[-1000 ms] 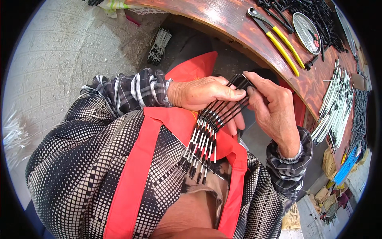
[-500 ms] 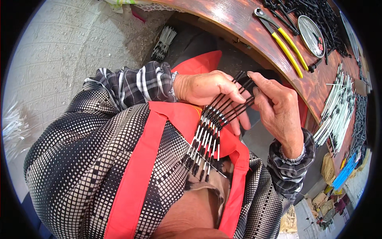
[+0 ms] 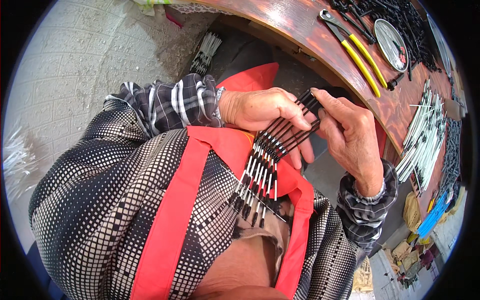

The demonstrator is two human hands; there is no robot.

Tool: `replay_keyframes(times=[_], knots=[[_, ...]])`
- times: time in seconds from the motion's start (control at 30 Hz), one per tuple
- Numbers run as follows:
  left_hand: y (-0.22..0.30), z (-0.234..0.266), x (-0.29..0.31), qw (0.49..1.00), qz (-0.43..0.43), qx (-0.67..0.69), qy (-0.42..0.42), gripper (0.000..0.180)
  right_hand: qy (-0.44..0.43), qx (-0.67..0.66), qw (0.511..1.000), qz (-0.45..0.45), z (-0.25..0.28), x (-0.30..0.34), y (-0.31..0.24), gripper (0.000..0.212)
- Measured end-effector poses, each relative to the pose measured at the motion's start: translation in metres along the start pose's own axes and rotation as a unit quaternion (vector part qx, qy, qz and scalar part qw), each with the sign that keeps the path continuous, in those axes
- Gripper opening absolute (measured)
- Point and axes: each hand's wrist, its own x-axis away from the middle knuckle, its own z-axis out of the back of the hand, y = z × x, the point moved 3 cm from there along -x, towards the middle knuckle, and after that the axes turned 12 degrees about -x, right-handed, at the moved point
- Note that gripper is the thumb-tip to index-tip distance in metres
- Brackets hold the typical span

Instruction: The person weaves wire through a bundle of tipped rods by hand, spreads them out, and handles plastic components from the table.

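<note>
A fan of several thin black-and-white rods [image 3: 257, 167] lies in front of my chest, joined by a thin cross rod near their lower ends. My left hand [image 3: 272, 112] grips the black upper parts, thumb on top and fingers underneath. Across from it, my right hand [image 3: 347, 132] touches the black tips at the upper right with its index finger and thumb, the other fingers curled. What the rods are for does not show. Their white and black lower ends hang toward my red apron [image 3: 172, 220].
On the wooden table [image 3: 300, 30] lie yellow-handled pliers [image 3: 357, 55], an oval metal dish [image 3: 391, 45], a heap of black parts [image 3: 415, 25] and a pile of white rods [image 3: 422, 137]. A bundle of white rods [image 3: 206, 52] lies under the table edge. Blue strips [image 3: 434, 215] lie at the right.
The rods' black tips have shifted slightly and sit more evenly spaced beneath my right index finger. Both hands stay almost in place.
</note>
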Motion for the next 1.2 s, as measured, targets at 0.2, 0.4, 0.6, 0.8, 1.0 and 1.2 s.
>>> replay_keyframes(times=[0.2, 0.4, 0.6, 0.8, 1.0, 1.2], knots=[[0.006, -0.003, 0.001, 1.0, 0.024, -0.012, 0.001, 0.039, 0.006, -0.019, 1.0, 0.011, 0.0, -0.001, 0.003, 0.038], [0.003, 0.0, 0.0, 1.0, 0.028, 0.001, -0.009, 0.036, 0.021, -0.042, 0.999, 0.003, -0.004, -0.002, 0.004, 0.041], [0.001, 0.002, -0.002, 0.999, 0.017, 0.029, -0.037, 0.035, -0.004, -0.029, 1.0, 0.004, -0.002, -0.004, 0.004, 0.041], [0.001, 0.002, -0.002, 0.999, 0.013, 0.031, -0.028, 0.036, -0.012, -0.023, 1.0, 0.008, 0.0, -0.006, 0.002, 0.04], [0.005, -0.003, -0.001, 0.999, 0.016, 0.047, -0.003, 0.038, -0.012, -0.027, 0.999, 0.023, -0.001, -0.009, 0.003, 0.038], [0.002, -0.001, -0.003, 0.998, 0.041, 0.029, -0.033, 0.04, 0.001, -0.06, 0.997, 0.043, -0.005, -0.009, 0.012, 0.036]])
